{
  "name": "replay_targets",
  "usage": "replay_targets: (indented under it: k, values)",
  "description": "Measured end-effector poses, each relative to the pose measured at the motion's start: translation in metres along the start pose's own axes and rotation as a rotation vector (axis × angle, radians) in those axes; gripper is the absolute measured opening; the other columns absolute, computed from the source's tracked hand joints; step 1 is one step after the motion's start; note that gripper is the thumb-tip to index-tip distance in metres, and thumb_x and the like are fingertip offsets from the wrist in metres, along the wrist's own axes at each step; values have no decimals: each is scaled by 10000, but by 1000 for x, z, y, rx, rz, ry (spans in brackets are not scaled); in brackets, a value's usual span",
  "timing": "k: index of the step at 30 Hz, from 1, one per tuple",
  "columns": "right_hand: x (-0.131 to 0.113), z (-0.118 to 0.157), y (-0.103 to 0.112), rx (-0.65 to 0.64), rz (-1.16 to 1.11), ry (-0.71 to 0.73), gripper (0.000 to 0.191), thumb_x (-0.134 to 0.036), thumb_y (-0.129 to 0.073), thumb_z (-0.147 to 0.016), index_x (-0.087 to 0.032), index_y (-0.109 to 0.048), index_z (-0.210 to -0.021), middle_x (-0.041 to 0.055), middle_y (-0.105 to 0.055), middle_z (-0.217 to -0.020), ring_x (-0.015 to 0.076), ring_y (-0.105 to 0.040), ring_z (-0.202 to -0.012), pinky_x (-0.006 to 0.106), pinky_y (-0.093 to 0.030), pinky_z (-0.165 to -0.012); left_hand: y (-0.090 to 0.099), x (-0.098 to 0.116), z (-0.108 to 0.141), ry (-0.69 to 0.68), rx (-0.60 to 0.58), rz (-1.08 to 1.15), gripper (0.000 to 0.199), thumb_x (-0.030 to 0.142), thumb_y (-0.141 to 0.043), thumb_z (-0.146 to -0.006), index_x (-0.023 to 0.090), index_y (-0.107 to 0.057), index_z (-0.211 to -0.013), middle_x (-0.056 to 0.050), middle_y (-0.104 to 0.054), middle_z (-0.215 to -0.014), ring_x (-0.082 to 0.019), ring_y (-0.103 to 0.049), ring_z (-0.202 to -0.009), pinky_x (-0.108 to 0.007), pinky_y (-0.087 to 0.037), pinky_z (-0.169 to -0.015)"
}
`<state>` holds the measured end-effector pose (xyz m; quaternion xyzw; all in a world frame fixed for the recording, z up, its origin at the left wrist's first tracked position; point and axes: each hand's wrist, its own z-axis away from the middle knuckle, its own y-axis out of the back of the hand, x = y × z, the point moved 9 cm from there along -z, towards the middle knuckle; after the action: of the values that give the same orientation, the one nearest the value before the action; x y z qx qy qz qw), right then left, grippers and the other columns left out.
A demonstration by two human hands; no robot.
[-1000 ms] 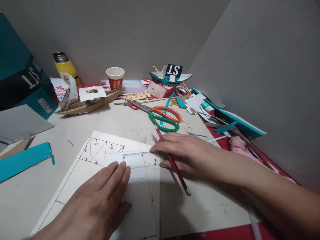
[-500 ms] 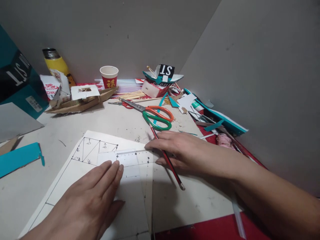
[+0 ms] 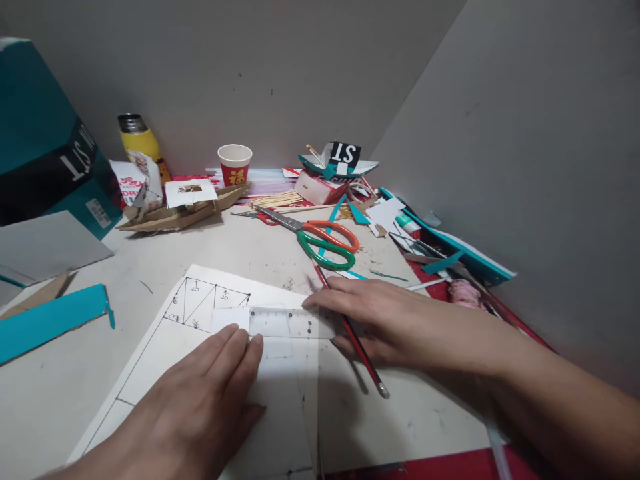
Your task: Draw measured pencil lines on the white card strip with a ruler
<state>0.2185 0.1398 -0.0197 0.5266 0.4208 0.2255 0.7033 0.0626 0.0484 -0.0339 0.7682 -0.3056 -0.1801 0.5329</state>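
Observation:
A clear ruler (image 3: 273, 323) lies across a narrow white paper piece (image 3: 280, 373), which rests on a larger white sheet (image 3: 143, 370) marked with pencilled lines, triangles and figures. My left hand (image 3: 200, 393) lies palm down on the paper, fingers stretched out, fingertips beside the ruler's left end. With my right hand (image 3: 385, 317) I grip the ruler's right end. A red and black pencil (image 3: 367, 365) slants between the same hand's thumb and fingers, its eraser end toward me. Beyond that hand lie scissors (image 3: 330, 243) with orange and green handles.
Cardboard boat shapes (image 3: 190, 212), a yellow bottle (image 3: 143, 143) and a red paper cup (image 3: 235, 167) stand along the back. A teal box (image 3: 50, 147) and a teal strip (image 3: 55, 320) are at left. Scraps and a teal tray (image 3: 465, 250) crowd the right.
The view has shifted, moving everything rightward in the picture. The ruler's right end, with my right hand, has swung slightly toward me. My left hand stays on the paper.

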Motion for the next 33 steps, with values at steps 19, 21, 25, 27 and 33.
replay_targets:
  k: [19, 21, 25, 27, 33]
  values:
    - [-76, -23, -54, 170, -1394, -344, 284, -403, -717, -856, -231, -504, -781, -84, -468, -565, 85, -413, -458, 200, -334, -420, -5, -58, -6, 884, -2, 1492, 327, 504, -734, -875, 205, -701, -1004, -48, -794, -838, -192, -734, -694, -304, -611, -651]
    - [-79, -32, -53, 191, -1311, -230, 321, -421, -722, -878, -211, -515, -749, -64, -480, -625, 82, -414, -525, 202, -342, -467, -1, -62, -6, 895, 4, 1473, 303, 490, -728, -877, 189, -704, -894, -33, -759, -736, -174, -700, -625, -275, -580, -587]
    - [-41, -33, -34, 427, -1274, -188, 470, -617, -531, -977, -217, -665, -1183, 7, -637, -817, 109, -554, -603, 223, -446, -522, -4, -80, 1, 979, -42, 1379, 505, 481, -772, -820, 188, -651, -1214, 3, -712, -652, -137, -595, -506, -226, -460, -480]
    - [-16, -29, -26, 579, -1315, -242, 632, -709, -465, -961, -204, -656, -1290, 25, -654, -817, 117, -563, -586, 227, -472, -491, -15, -79, 7, 1039, -130, 1342, 801, 483, -771, -805, 187, -452, -1477, 31, -679, -612, -123, -523, -452, -208, -377, -432]
    - [5, -33, -45, 608, -1433, -341, 473, -557, -567, -952, -136, -757, -1054, 72, -660, -835, 173, -651, -732, 273, -610, -541, -24, -65, 11, 943, -180, 1080, 806, 514, -571, -927, 167, -296, -1600, 53, -584, -586, -108, -382, -432, -213, -247, -384]
